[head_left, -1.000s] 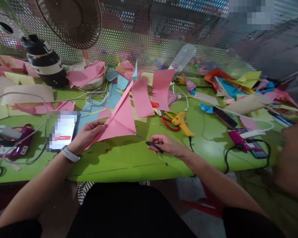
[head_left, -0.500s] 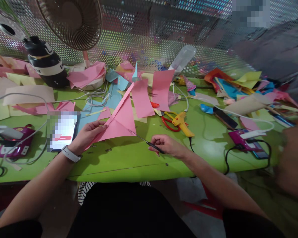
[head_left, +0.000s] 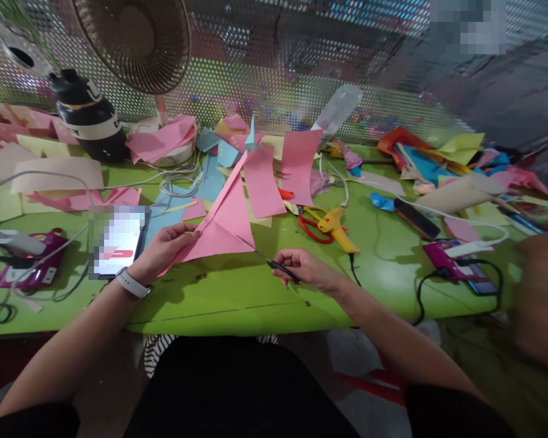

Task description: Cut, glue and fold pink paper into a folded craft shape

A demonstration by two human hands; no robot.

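My left hand (head_left: 171, 246) pinches the left edge of a pink sheet of paper (head_left: 231, 222), which has a folded strip along its upper left side. The sheet is held above the green table and narrows to a point at the top. My right hand (head_left: 301, 267) is closed around the black handles of a pair of scissors (head_left: 281, 269). Their thin blades point left and meet the lower right edge of the pink sheet. Two pink paper pieces (head_left: 262, 182) stand or lean just behind it. Some fingers of my right hand are hidden behind the handles.
A yellow glue gun (head_left: 338, 228) and red-handled scissors (head_left: 317, 228) lie right of the sheet. On the left is a phone (head_left: 119, 243) beside a purple power strip (head_left: 31, 261). A fan (head_left: 134, 39) and a black bottle (head_left: 89, 118) stand behind. Another purple power strip (head_left: 447, 261) sits right.
The scissors and my right hand have shifted very slightly left relative to the sheet. The whole view has drifted a little. Both hands keep their hold.
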